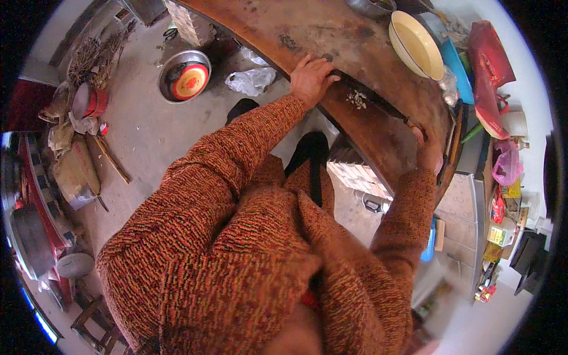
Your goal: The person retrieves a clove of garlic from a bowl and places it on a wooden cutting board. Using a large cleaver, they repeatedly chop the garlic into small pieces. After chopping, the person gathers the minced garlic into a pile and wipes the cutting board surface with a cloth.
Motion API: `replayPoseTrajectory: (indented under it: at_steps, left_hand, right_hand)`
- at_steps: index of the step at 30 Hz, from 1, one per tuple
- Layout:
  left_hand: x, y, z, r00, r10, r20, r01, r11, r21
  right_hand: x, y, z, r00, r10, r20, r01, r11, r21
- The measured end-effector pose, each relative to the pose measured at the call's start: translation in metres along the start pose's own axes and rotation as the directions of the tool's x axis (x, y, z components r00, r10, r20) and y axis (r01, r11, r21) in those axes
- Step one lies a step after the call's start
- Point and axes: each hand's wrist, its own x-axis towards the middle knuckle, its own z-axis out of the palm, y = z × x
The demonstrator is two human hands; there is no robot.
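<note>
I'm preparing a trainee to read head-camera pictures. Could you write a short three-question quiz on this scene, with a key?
1. Which hand grips the handle end of the long dark blade?
A. Left
B. Right
C. Neither

2. True or false: the small white chopped pieces lie on the brown wooden table.

3. What brightly coloured thing sits inside the round silver metal basin on the grey floor?

Key:
1. B
2. True
3. A smaller round red-and-yellow dish

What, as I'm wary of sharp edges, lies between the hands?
In the head view, small white pieces and a long, dark, blade-like strip lie there.
</note>
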Motion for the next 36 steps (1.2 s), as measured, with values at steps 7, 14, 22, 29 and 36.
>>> replayPoseTrajectory:
  at_steps: [7,14,22,29,36]
  left_hand:
    - [0.002,0.005,-0.006,0.998,-0.011,0.06,0.01,1.0,0.019]
    - [0.001,-0.001,0.002,0.998,-0.036,0.057,0.037,0.999,-0.015]
    - [0.002,0.0,0.001,0.995,-0.063,0.078,0.061,0.998,0.025]
    - [0.001,0.0,0.002,0.998,0.001,0.065,-0.002,1.0,0.015]
    - [0.002,-0.002,-0.001,0.994,-0.044,0.101,0.041,0.999,0.032]
  right_hand:
    - [-0.021,0.008,-0.003,0.947,-0.278,-0.161,0.263,0.959,-0.106]
    - [-0.031,0.004,-0.002,0.899,-0.335,-0.282,0.295,0.939,-0.176]
    - [-0.051,-0.026,-0.018,0.961,-0.129,-0.244,0.117,0.991,-0.063]
    - [-0.069,-0.014,-0.001,0.995,0.022,-0.101,-0.009,0.992,0.125]
    - [-0.07,-0.049,-0.027,0.992,0.039,-0.124,-0.027,0.995,0.092]
